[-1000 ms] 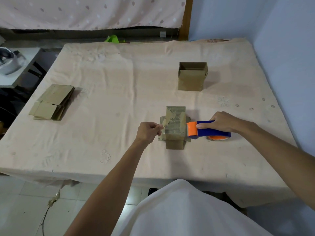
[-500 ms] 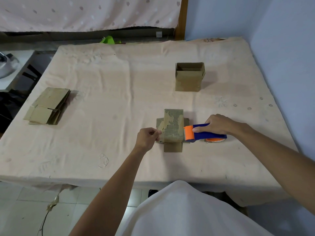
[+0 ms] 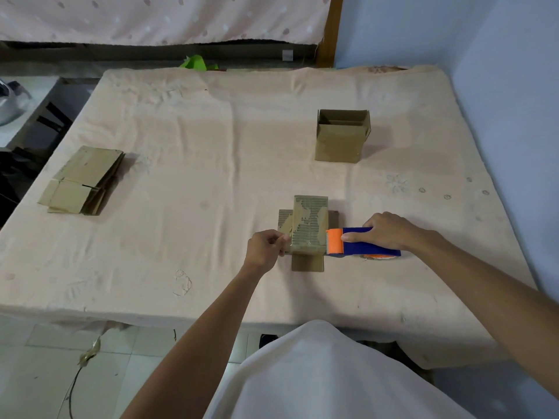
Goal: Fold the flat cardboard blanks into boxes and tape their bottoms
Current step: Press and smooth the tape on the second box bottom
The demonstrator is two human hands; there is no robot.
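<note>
Between the two sets of fingers, on the cloth-covered table [image 3: 181, 164], the cardboard box [image 3: 308, 225] stands where it stood a second ago; both hands keep the same grips, and the whole scene has only slid a little leftward in the view.

The left hand [image 3: 264, 249] is curled into a pinch at the box's left edge; what it pinches seems to be the end of a tape strip [image 3: 305, 247], a faint glossy band running from those fingertips across the box's near end, though the clear tape is hard to make out. The right hand [image 3: 387, 231] grips the blue handle of the tape dispenser [image 3: 363, 247], thumb along the near side, fingers wrapped over the top; the orange head lies just ahead of the thumb tip, touching the box's right edge. The tape roll is almost wholly hidden beneath that palm and the handle; only an orange sliver shows below the handle.

The box is brown and stands bottom up; its upper face is torn, with bare corrugated ribs showing; its flaps splay flat on the cloth to the left, right and near side.

Well beyond the right knuckles stands a finished box [image 3: 341, 136], open end up; far left of the left fingers lies a stack of flat blanks [image 3: 81, 179].
</note>
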